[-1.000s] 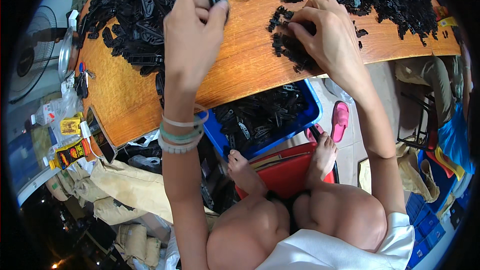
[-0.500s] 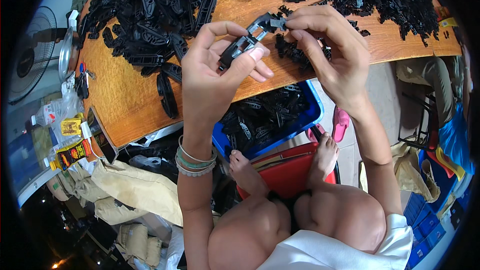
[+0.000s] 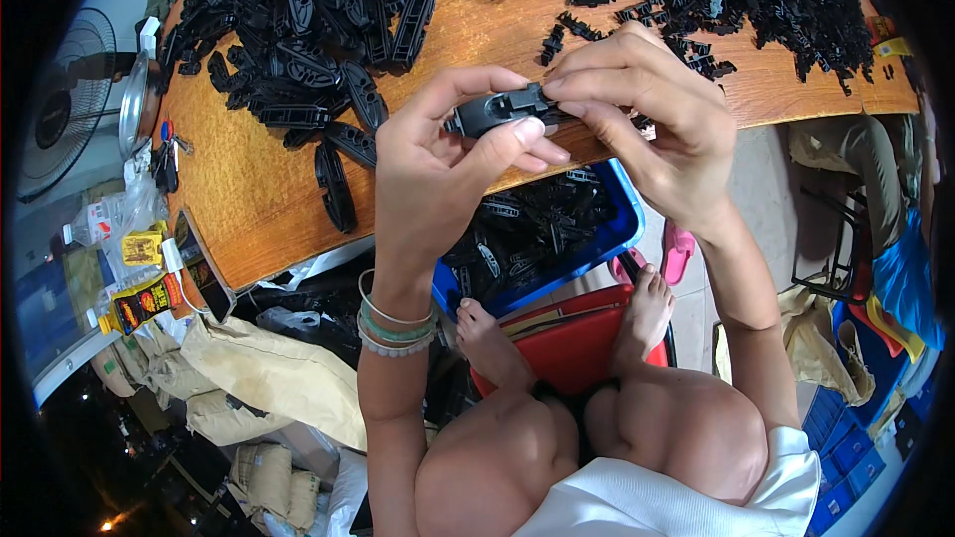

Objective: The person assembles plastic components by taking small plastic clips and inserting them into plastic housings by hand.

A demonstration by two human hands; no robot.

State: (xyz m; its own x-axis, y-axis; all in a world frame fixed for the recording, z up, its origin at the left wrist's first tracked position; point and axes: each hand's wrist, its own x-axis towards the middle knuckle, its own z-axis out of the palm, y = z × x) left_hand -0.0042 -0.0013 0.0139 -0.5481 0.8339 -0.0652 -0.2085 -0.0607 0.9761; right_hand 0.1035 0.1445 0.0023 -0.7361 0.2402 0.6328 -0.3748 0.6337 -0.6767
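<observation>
Black plastic forms the long, slotted part (image 3: 489,111) pinched between the thumb and fingers of the left hand (image 3: 428,154), which cover its lower side. Its long axis runs sideways, right end slightly raised, pointing at the right hand (image 3: 662,124). That hand's fingers are drawn narrow there; what they grip cannot be told. Beyond the left fingers, a heap of black oval plastic pieces (image 3: 298,55) lies on the brown wooden counter (image 3: 229,219), cut off at the top.

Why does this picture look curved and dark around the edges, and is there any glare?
Head view: apparently the fisheye lens, bending the front edge of the wooden table and leaving black corners; head view: a grey sheen on the held black part, an orange light glaring at lower left.
</observation>
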